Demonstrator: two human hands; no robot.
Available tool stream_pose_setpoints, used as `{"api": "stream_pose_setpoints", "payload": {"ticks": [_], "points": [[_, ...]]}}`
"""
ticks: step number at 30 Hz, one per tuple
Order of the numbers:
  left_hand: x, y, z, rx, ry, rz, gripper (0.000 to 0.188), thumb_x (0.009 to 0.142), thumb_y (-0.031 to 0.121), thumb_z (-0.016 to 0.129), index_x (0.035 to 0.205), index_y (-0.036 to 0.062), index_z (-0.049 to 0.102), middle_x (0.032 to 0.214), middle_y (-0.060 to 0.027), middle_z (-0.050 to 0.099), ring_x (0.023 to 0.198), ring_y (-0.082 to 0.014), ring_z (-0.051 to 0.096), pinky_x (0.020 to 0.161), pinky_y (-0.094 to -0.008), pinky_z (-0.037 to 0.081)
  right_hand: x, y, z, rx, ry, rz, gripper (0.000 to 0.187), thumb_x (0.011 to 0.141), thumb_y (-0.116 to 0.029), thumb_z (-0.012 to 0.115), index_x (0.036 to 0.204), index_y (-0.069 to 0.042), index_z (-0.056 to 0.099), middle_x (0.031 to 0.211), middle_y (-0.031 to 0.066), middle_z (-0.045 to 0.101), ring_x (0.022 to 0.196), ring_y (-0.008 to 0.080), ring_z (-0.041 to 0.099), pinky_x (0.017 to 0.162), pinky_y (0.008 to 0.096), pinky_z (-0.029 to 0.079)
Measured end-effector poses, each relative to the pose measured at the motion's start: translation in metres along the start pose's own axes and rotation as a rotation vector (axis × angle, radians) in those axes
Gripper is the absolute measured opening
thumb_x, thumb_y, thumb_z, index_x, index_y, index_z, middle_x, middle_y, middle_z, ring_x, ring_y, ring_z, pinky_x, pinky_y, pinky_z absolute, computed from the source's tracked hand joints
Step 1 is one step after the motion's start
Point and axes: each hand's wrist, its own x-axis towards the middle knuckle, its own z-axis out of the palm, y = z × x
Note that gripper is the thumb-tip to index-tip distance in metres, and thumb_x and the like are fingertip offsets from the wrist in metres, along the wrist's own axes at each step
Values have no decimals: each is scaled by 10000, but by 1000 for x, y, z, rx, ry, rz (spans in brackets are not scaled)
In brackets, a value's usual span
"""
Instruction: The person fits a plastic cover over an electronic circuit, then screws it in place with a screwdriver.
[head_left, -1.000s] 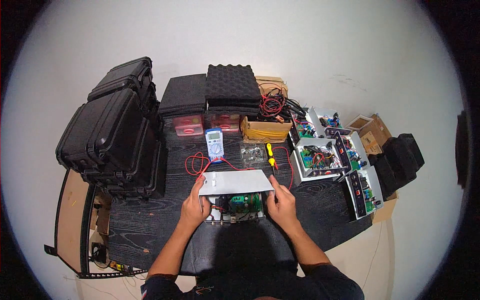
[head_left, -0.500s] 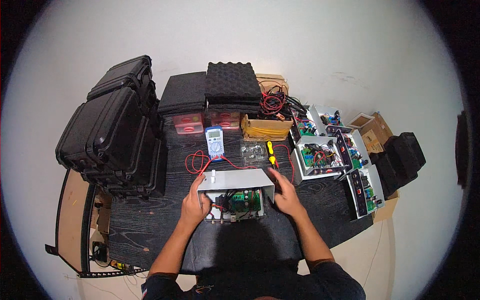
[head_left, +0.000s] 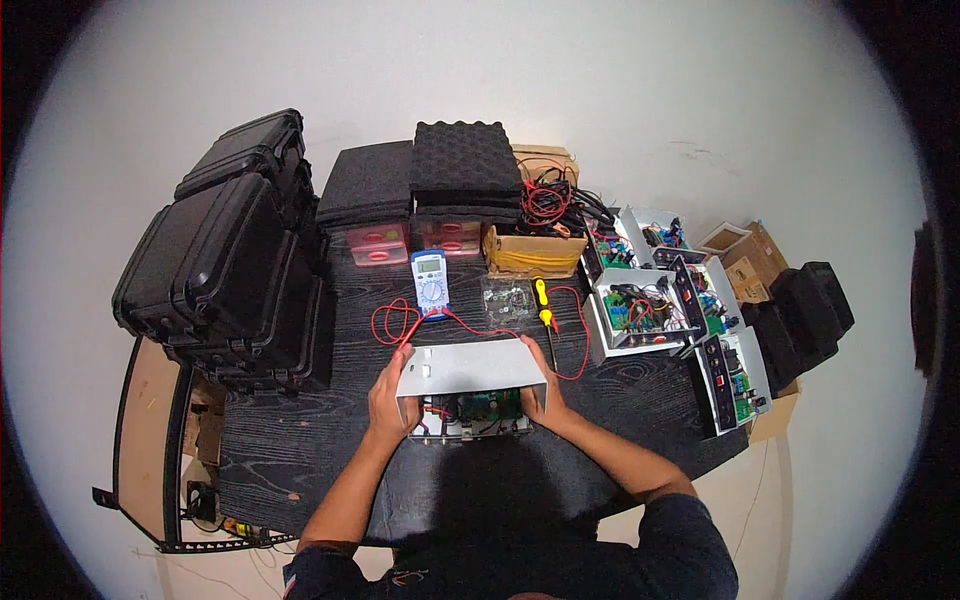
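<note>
A white metal cover (head_left: 475, 362) is tilted over an open electronics unit (head_left: 472, 432) in front of me. Green circuit board and dark wires show beneath its front edge. My left hand (head_left: 386, 398) grips the cover's left side, thumb inside and fingers along the outside. At the right side my right hand (head_left: 545, 402) holds it likewise, with part of the hand behind the panel. Beyond the cover lie a yellow-handled screwdriver (head_left: 543, 303), a clear bag of small hardware (head_left: 507, 300) and a blue-and-white multimeter (head_left: 431, 285) with red leads.
Several open units with circuit boards (head_left: 640, 310) stand at the right. Stacked black hard cases (head_left: 215, 250) rise at the left. Dark foam sheets (head_left: 460, 160), red drawer boxes (head_left: 378, 244) and a carton of cables (head_left: 535, 252) line the back of the dark table (head_left: 290, 440).
The cover has tipped lower over the unit, hiding more of the circuit board. My right hand has moved from beside the cover's right edge to grip it, uncovering the screwdriver's shaft.
</note>
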Motion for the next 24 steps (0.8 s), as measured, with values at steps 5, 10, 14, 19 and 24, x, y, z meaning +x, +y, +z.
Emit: {"api": "stream_pose_setpoints", "payload": {"ticks": [5,10,14,19,24], "points": [[10,2,2,71,-69,-39,694,980,209,624,1550,-88,363,1474,-340,534,1350,-488,563,1136,-497,466,0,2,1,69,-2,24,797,1056,-410,567,1595,65,220,1384,251,576,1295,345,593,1090,412,454],[4,-1,11,67,-215,-333,897,877,232,741,1587,-75,287,1529,-339,480,1367,-499,541,1125,-472,482,0,-10,0,2,-12,159,808,1028,-423,624,1589,29,259,1346,224,626,1247,330,633,1052,392,481],[-4,-3,14,-11,-260,-320,959,829,206,755,1610,-43,256,1449,-327,564,1309,-456,607,1083,-460,519,-5,-10,-2,-68,13,109,756,1009,-343,645,1584,10,303,1303,222,642,1203,332,656,1022,392,494],[-2,-3,15,-9,-241,-327,914,820,153,712,1602,-44,282,1365,-326,620,1201,-485,661,1011,-468,564,-8,-15,-9,-52,67,44,719,1001,-333,631,1568,1,341,1238,216,645,1170,345,664,998,388,496],[5,2,9,-17,-224,-283,822,816,90,665,1568,-34,356,1347,-316,627,1207,-482,659,1012,-475,562,-13,-25,-11,14,-8,178,844,770,93,623,1554,-41,340,1425,309,541,1307,518,562,1090,477,477]]}}
